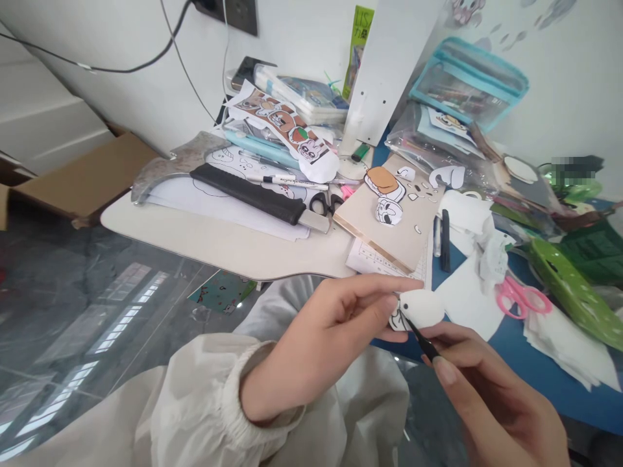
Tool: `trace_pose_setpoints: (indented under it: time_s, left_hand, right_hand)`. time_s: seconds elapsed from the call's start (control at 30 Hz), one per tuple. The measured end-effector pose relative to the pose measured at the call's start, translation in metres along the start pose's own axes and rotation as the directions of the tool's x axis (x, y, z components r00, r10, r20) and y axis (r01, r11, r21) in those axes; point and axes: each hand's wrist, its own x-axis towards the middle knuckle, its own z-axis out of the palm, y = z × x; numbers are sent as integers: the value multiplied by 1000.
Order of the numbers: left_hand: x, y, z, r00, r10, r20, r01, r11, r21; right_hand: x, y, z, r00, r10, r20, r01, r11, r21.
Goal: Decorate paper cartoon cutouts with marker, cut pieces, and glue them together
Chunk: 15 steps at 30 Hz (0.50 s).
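Note:
Low in the centre, my left hand (335, 331) pinches a small white paper cutout (426, 308) with black drawn lines and a dark dot. My right hand (491, 383) grips a slim black pointed tool (426, 345), whose kind I cannot make out. Its thin tip meets the cutout close to my left fingertips. Just beyond the hands, a beige board (384, 240) carries a burger-like paper cutout (384, 185), a drawn face cutout (388, 211) and several small paper pieces.
A large knife with a black handle (248, 193) lies across papers at left, near black scissors (326, 204). Pink scissors (523, 297), a green case (574, 285) and paper scraps (572, 347) are at right. A teal mesh pouch (467, 78) stands behind; a cardboard box (92, 175) is on the floor.

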Motion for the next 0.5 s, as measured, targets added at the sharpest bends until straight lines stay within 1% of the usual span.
trace_pose_setpoints:
  time_s: [0.27,0.5]
  left_hand:
    - [0,0,0,1000,-16,-3,15,999,-43]
    - [1,-1,1,999,-34,-5,33,998,-47]
  right_hand:
    - [0,-2,2,999,44,-26,-44,999,25]
    - [-1,-3,1,998,53,-25,-52,998,31]
